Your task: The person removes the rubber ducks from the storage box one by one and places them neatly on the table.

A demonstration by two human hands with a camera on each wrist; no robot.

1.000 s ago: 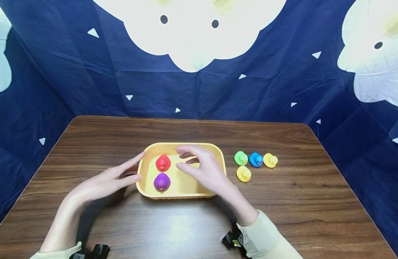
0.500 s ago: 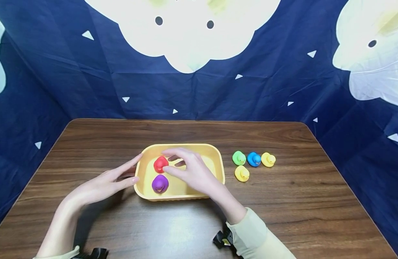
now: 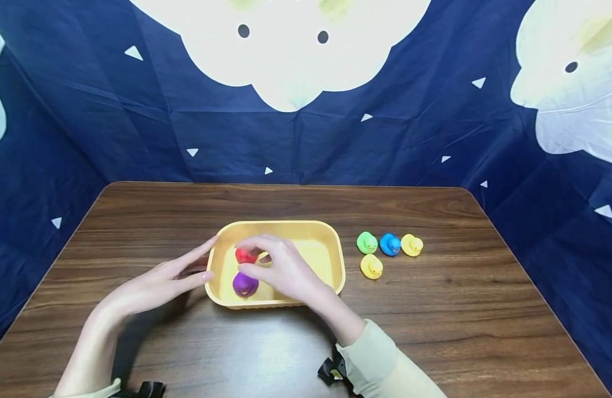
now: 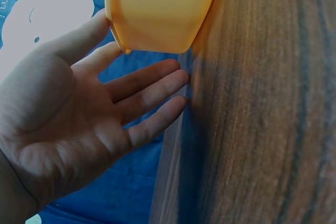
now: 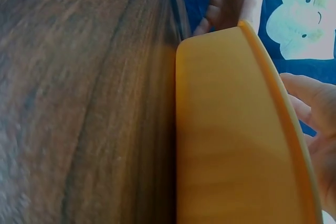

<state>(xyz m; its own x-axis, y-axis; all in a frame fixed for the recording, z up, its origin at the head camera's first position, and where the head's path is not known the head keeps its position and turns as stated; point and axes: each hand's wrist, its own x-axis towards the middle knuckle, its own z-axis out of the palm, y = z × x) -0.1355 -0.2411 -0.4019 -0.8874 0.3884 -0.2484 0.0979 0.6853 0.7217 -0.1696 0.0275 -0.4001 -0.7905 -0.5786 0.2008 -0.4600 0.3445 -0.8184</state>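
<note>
My left hand (image 3: 158,282) touches the left end of a yellow plastic tray (image 3: 306,224) with thumb and forefinger; its other fingers spread below the rim in the left wrist view. Inside the tray, towards the left, a red rubber duck (image 3: 242,256) sits behind a purple rubber duck (image 3: 245,285). Over them is my right hand (image 3: 281,271), fingers bent loosely and thumb apart. The red duck shows between its forefinger and thumb, partly covered; whether they touch it is hidden. The thumb tip overlaps the purple duck's top edge in the head view.
Right of the tray, on the wooden table (image 3: 435,320), stand a green duck (image 3: 367,243), a blue duck (image 3: 390,244), a yellow duck (image 3: 412,245) and another yellow duck (image 3: 371,266) in front. A blue cloth with white clouds (image 3: 286,55) hangs behind.
My right hand has moved left across the tray, from right of the red duck to over it, its finger gap about the same. My left hand stays at the tray's left end.
</note>
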